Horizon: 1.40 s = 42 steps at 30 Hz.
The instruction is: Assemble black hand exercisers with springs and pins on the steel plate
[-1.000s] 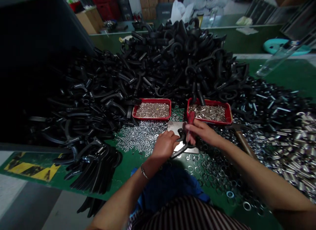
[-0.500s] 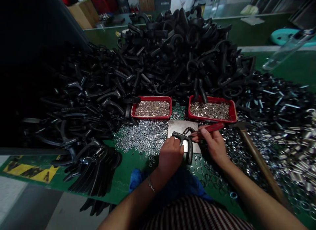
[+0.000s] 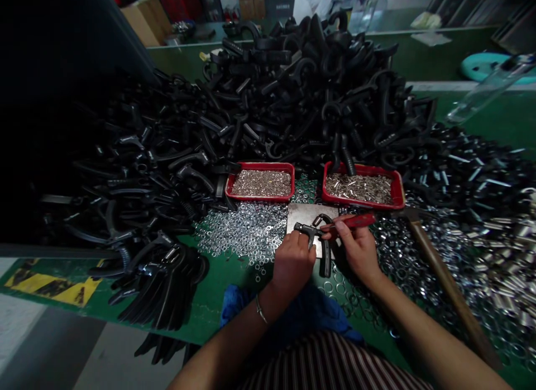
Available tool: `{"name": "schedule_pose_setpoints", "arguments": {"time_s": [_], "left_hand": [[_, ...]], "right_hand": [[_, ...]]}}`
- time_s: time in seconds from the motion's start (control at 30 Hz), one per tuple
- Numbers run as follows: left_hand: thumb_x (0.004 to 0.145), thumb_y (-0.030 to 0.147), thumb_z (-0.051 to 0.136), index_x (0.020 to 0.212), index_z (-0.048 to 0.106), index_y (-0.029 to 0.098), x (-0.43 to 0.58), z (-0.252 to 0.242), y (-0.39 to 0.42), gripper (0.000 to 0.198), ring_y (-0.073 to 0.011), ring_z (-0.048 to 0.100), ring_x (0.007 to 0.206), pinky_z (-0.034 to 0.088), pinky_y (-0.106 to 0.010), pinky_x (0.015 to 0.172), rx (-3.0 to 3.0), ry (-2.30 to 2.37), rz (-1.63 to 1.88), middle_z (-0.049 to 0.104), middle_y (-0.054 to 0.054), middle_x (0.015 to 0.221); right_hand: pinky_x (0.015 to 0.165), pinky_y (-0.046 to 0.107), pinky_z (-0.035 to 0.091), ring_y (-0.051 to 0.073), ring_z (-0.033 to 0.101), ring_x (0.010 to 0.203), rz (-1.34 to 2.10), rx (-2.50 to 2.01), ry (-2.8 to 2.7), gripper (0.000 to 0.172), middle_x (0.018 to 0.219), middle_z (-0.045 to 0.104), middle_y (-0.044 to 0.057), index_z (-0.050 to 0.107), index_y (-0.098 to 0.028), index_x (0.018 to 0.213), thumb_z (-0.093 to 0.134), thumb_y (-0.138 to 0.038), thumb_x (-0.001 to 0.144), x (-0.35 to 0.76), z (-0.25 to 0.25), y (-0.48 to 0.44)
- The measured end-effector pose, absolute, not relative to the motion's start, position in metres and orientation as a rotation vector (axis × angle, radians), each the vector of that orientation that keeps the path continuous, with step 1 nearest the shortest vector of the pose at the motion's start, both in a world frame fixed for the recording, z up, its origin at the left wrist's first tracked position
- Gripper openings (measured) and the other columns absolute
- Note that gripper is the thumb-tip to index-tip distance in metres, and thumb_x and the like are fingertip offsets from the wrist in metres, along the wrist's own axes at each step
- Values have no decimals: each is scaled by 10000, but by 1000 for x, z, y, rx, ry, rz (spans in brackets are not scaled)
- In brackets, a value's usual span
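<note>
My left hand (image 3: 295,260) is closed around a black curved plastic-and-metal part (image 3: 325,258) with a hooked upper end, over a flat metal plate (image 3: 298,212). In my right hand (image 3: 357,247) is a red-handled tool (image 3: 360,220), like a small screwdriver; its thin tip points left at the black part's joint. The fingers of both hands are wrapped closed, and the exact spot where the tip meets the part is too small to make out.
Two red trays of small metal pieces, the left tray (image 3: 292,167) and the right tray (image 3: 401,197), stand behind the plate. A heap of black parts (image 3: 301,94) rises beyond. Loose washers (image 3: 247,233) lie left; a wooden-handled hammer (image 3: 444,278) rests among metal parts at right.
The view has shifted slightly. Both hands stay over the plate, still holding the black part and the red-handled tool; the tool's tip keeps close to the joint.
</note>
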<state>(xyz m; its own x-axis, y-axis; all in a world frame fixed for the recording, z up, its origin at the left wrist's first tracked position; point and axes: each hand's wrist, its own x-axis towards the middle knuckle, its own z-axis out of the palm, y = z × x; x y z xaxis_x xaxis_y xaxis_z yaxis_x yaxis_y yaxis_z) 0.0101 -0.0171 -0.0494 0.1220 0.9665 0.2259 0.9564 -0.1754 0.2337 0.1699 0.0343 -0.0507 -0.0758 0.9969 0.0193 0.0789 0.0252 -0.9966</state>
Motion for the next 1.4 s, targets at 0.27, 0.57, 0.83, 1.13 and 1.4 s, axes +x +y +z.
{"name": "schedule_pose_setpoints", "arguments": {"time_s": [0.27, 0.57, 0.83, 1.13, 1.4], "left_hand": [[958, 272, 502, 952, 586, 163, 7, -53, -17, 138, -233, 588, 893, 490, -346, 821, 2333, 1947, 553, 613, -84, 891], [921, 289, 565, 980, 597, 172, 8, -46, -17, 135, -237, 610, 939, 506, -343, 821, 2165, 1929, 490, 644, -82, 979], [927, 314, 556, 981, 593, 176, 3, -48, -16, 152, -226, 610, 935, 497, -333, 824, 2175, 1910, 470, 640, -72, 969], [905, 306, 587, 952, 578, 179, 5, -58, -18, 135, -213, 601, 863, 491, -318, 764, 2278, 1999, 624, 628, -67, 887], [923, 304, 563, 951, 578, 173, 6, -56, -19, 135, -217, 609, 884, 494, -318, 782, 2296, 1994, 627, 633, -74, 905]], "right_hand": [[827, 369, 530, 247, 687, 902, 645, -1216, -2032, 212, 967, 702, 100, 631, -213, 958, 484, -365, 981, 170, -38, 40], [481, 299, 469, 181, 577, 468, 1404, -1205, -1852, 263, 640, 641, 15, 487, -230, 880, 477, -487, 933, 159, -3, 78], [493, 288, 516, 174, 641, 520, 1737, -1003, -1080, 331, 692, 696, 16, 516, -229, 952, 574, -548, 886, 192, -26, 75], [501, 293, 522, 195, 702, 648, 1475, -1147, -1304, 317, 897, 748, 45, 508, -251, 992, 545, -557, 920, 174, -46, 62], [527, 299, 522, 192, 687, 638, 1365, -1171, -1366, 276, 895, 742, 36, 530, -254, 996, 532, -524, 942, 170, -46, 55]]}}
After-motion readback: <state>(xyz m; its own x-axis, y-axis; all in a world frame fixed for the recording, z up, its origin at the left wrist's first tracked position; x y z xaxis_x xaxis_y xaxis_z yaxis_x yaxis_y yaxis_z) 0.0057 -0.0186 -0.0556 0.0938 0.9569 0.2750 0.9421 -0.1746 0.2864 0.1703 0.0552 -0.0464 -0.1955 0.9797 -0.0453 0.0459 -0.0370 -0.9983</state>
